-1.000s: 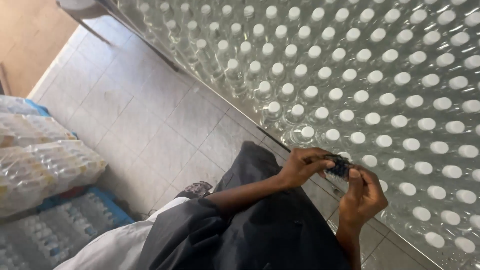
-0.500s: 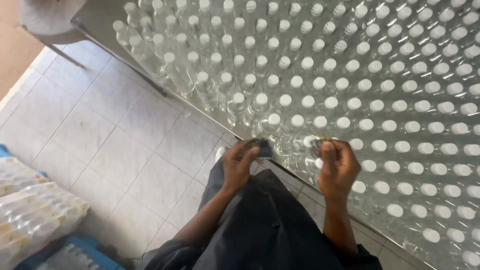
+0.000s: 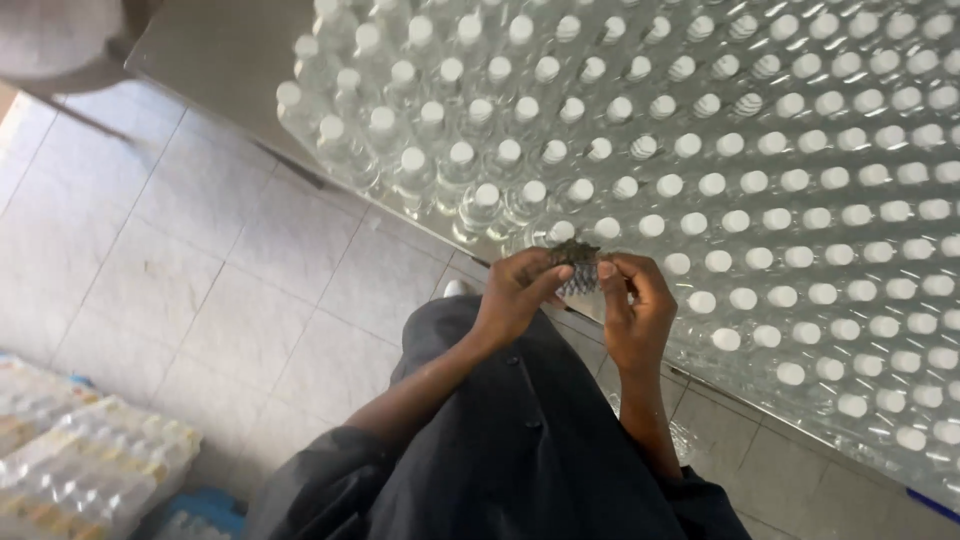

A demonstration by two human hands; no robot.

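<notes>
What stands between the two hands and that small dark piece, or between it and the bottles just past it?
Nothing visible. The left hand and right hand both pinch the small dark piece directly with their fingertips. It is held up at the near edge of the white-capped bottles, with no object in the gap between.

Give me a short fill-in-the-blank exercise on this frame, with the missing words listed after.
1. Both hands, left hand and right hand, pinch one small ____ object between them.
2. The clear bottles on the table all have ____ caps.
3. The floor is covered with pale ____.

Missing words: dark; white; tiles
</notes>
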